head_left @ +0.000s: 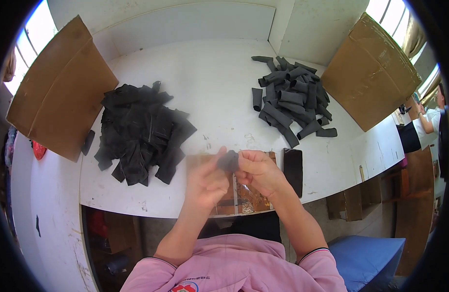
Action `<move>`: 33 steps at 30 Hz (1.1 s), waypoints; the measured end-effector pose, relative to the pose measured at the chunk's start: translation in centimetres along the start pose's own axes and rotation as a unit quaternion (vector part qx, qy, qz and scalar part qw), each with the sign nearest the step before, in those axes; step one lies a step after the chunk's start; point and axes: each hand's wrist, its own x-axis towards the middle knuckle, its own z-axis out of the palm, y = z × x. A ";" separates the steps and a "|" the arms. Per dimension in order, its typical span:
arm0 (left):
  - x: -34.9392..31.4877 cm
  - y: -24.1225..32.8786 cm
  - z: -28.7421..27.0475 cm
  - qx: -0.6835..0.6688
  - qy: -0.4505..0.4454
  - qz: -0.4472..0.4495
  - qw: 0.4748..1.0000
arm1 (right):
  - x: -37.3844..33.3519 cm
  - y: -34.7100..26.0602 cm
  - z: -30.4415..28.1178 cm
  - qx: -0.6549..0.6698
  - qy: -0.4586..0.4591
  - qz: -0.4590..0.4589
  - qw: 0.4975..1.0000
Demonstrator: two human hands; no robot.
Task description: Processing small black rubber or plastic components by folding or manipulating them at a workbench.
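One white worktop (219, 87) carries a heap of flat black pieces (139, 131) at the left and a smaller heap of dark grey tubes (295, 97) at the right. Two bare forearms (302, 221) slant up and inward from the person's body. The right hand (261, 170) reaches in with its fingers clamped on the piece; the left hand (205, 182), blurred, points upward beside it, its grip impossible to tell. Between them sits the small dark piece (228, 162).

Flat pieces (137, 129) look like matt cloth, the phone (292, 174) glossy, 2 panels (61, 92) matt cardboard
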 end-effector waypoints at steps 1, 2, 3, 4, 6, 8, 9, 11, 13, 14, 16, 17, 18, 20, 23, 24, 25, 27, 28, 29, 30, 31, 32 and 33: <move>-0.4 -0.1 -0.5 0.076 0.011 0.031 0.997 | -0.4 0.1 -0.1 -0.001 -0.004 -0.022 1.000; -0.7 -0.7 0.2 0.076 0.013 0.028 0.997 | -0.7 0.3 -0.2 0.000 -0.003 -0.045 0.999; -1.2 -1.7 1.2 0.216 -0.008 0.086 0.973 | -0.7 0.2 -0.4 0.002 -0.001 -0.046 0.999; -1.4 -2.5 2.2 0.351 -0.031 0.140 0.925 | -0.5 -0.2 -0.6 -0.023 -0.041 -0.083 0.995; -1.8 -3.6 2.9 0.452 -0.065 0.200 0.867 | -0.1 -1.0 -0.4 -0.046 -0.083 -0.116 0.989; -2.2 -3.7 2.4 0.543 -0.098 0.258 0.793 | -0.1 -1.8 0.1 -0.105 -0.058 -0.078 0.990; -2.0 -3.0 1.1 0.472 -0.061 0.222 0.851 | 0.4 0.5 -0.7 -0.058 -0.033 -0.065 0.996; -2.0 -1.6 -0.2 0.370 -0.044 0.149 0.916 | 0.3 1.6 -0.7 -0.056 -0.031 -0.074 0.995; -1.6 -1.0 0.5 0.311 -0.005 0.133 0.941 | 0.7 1.6 -0.3 -0.029 -0.011 -0.092 0.995; -1.3 -0.7 1.1 0.249 0.037 0.114 0.961 | 0.7 1.2 -0.2 -0.030 -0.010 -0.094 0.995; -0.7 -0.4 1.4 0.135 -0.033 0.059 0.988 | 0.6 -0.2 0.4 -0.103 -0.005 -0.100 0.990; -0.6 -0.3 1.3 0.016 -0.099 0.005 0.995 | 0.4 -1.0 0.9 -0.101 -0.007 -0.098 0.990; -0.5 -0.2 1.3 0.016 -0.096 0.008 0.995 | 0.3 -2.1 1.5 -0.146 -0.007 -0.116 0.982; -0.4 -0.4 1.3 -0.033 -0.088 0.008 0.996 | 0.2 -1.7 1.3 -0.188 -0.004 -0.135 0.973; -0.4 -0.3 -1.0 0.159 -0.029 0.062 0.985 | 0.9 1.5 -0.9 -0.042 0.009 -0.055 0.998; -0.4 -0.2 -1.3 0.291 -0.006 0.086 0.953 | 1.0 1.7 -1.3 -0.043 0.006 -0.055 0.998; -0.7 0.2 -1.2 0.377 -0.055 0.089 0.920 | 1.0 1.9 -1.5 -0.033 0.001 -0.067 0.997; -0.5 -1.0 -0.6 0.553 -0.041 0.225 0.801 | 0.7 2.1 -1.3 -0.024 -0.006 -0.080 0.997; -0.5 -1.4 0.2 0.692 -0.023 0.349 0.632 | 0.7 2.0 -1.1 -0.075 0.022 -0.085 0.993; -0.9 -1.5 1.4 0.745 -0.029 0.377 0.549 | 0.6 1.8 -0.9 -0.126 0.051 -0.091 0.986; -0.8 -1.0 1.7 0.745 -0.032 0.379 0.548 | 0.5 1.7 -0.8 -0.129 0.050 -0.094 0.986; -0.7 -0.3 2.0 0.776 -0.083 0.375 0.500 | 0.3 1.6 -0.8 -0.192 0.090 -0.113 0.971; -0.6 0.0 2.1 0.803 -0.132 0.369 0.449 | 0.2 1.3 -0.7 -0.254 0.131 -0.131 0.949; -0.6 -0.1 2.2 0.801 -0.133 0.373 0.449 | -0.1 0.9 -0.4 -0.258 0.128 -0.133 0.948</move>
